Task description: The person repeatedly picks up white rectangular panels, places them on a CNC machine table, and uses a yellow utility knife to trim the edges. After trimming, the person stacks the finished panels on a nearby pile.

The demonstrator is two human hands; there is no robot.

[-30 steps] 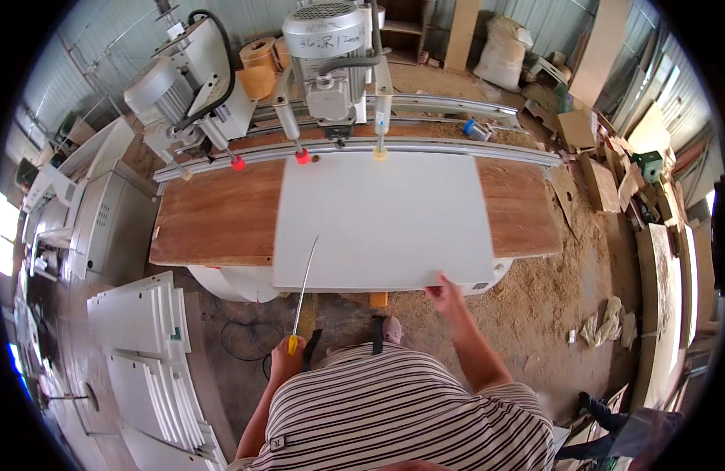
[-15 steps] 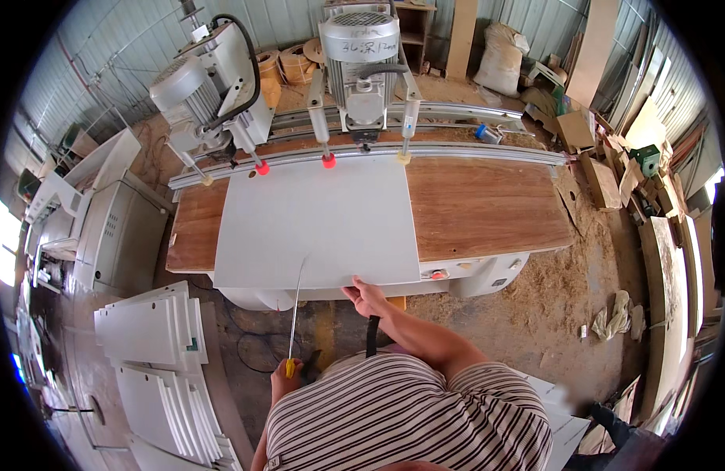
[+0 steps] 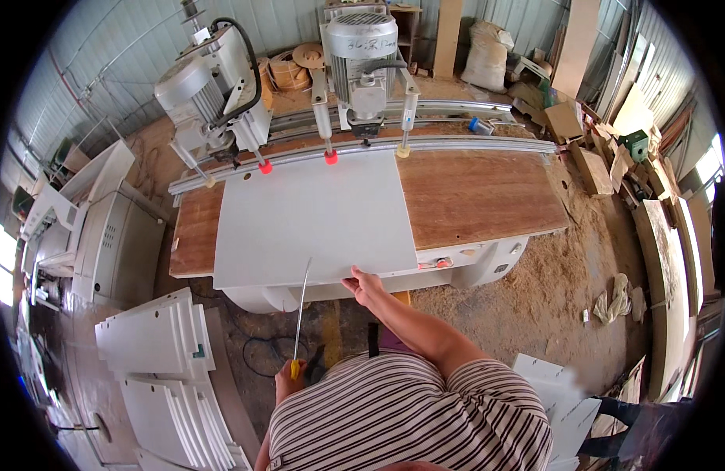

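Note:
My left hand is closed round the yellow handle of an air blow gun. Its long thin metal nozzle points forward, and the slightly bent tip overlaps the near part of a large white panel. The panel lies flat on the brown wooden bed of a drilling machine, its far edge under the rail. At the panel's near edge, my right hand grips with the thumb on top and the fingers partly hidden at the edge.
Two grey motor heads and red-tipped pressers stand over the far edge. Stacked white panels lie at the lower left. A blue hose loops on the floor. Offcuts and sawdust lie to the right.
The view has shifted slightly. My right hand stays at the panel's near edge, and the blow gun remains in my left hand at nearly the same slant.

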